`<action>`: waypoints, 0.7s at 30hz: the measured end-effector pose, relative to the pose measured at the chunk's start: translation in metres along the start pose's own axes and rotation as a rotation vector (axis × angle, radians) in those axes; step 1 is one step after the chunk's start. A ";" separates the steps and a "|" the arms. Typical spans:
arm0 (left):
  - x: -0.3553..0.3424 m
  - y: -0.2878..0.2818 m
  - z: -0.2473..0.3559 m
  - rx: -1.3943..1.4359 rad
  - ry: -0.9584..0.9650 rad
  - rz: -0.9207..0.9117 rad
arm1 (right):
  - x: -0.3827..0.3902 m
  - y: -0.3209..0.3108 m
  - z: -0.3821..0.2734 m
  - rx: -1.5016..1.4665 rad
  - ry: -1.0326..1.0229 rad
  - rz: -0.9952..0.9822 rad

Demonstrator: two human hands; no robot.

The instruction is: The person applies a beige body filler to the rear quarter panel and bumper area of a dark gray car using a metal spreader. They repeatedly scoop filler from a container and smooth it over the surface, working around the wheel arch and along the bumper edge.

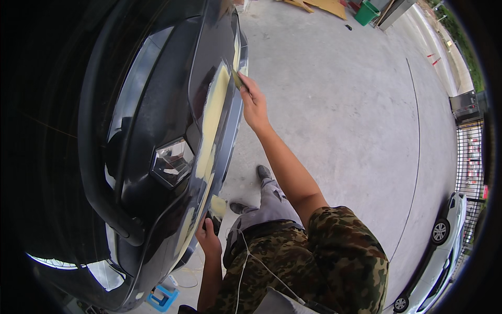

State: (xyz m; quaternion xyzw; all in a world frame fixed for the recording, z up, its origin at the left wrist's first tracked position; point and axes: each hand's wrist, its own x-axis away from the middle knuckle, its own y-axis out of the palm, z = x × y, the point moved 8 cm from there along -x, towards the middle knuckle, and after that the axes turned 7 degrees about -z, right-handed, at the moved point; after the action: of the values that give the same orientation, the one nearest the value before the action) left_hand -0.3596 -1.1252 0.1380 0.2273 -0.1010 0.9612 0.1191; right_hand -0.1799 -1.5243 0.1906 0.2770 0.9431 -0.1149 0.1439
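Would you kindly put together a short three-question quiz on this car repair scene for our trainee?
1. True or false: the right hand presses a spreader against the dark car bumper.
2. What colour is the filler strip on the bumper? A) red B) pale yellow C) blue
3. What does the left hand hold?

Key: 1 true. 2 B. 3 A small board smeared with the same yellow filler, held close to the bumper's lower edge.

Bare concrete floor (340, 104) spreads out; at one o'clock cardboard sheets (321, 5) and a green bin (366, 13), at seven o'clock a small blue stool (161, 298).
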 end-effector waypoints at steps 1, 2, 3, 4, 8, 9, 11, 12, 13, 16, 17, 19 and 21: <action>0.000 0.000 -0.001 0.005 0.010 0.008 | -0.013 -0.003 0.003 -0.004 -0.009 -0.005; 0.001 0.000 0.000 0.008 0.041 0.015 | -0.024 -0.005 0.004 -0.008 -0.017 -0.010; 0.002 -0.001 -0.006 0.013 -0.001 0.022 | -0.031 -0.005 0.005 -0.011 -0.008 -0.009; 0.004 -0.003 -0.011 0.015 -0.022 0.027 | -0.035 -0.002 0.006 -0.021 0.018 -0.031; 0.011 -0.012 -0.027 0.061 -0.070 -0.001 | -0.030 0.014 -0.006 0.030 0.028 -0.095; 0.010 -0.015 -0.029 0.053 -0.049 -0.002 | -0.027 0.017 -0.010 0.024 0.026 -0.101; 0.009 -0.021 -0.034 0.036 -0.007 -0.003 | -0.019 0.023 -0.015 0.017 0.033 -0.105; 0.008 -0.025 -0.037 0.028 -0.012 -0.003 | -0.015 0.025 -0.018 0.019 0.041 -0.100; 0.008 -0.028 -0.041 0.019 -0.017 -0.003 | -0.010 0.027 -0.019 0.019 0.062 -0.094; 0.007 -0.039 -0.047 -0.001 -0.022 -0.001 | 0.005 0.034 -0.033 0.035 0.028 -0.099; 0.007 -0.042 -0.048 -0.025 -0.022 0.011 | 0.012 0.037 -0.038 0.044 0.012 -0.100; 0.010 -0.047 -0.050 0.011 -0.004 0.031 | 0.025 0.045 -0.047 0.052 -0.008 -0.103; 0.014 -0.052 -0.056 0.038 -0.038 0.019 | 0.040 0.051 -0.055 0.072 -0.025 -0.086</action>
State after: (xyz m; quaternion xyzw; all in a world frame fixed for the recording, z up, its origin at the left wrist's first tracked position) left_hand -0.3805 -1.0594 0.1027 0.2467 -0.0874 0.9596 0.1036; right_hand -0.1951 -1.4469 0.2218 0.2398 0.9474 -0.1584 0.1406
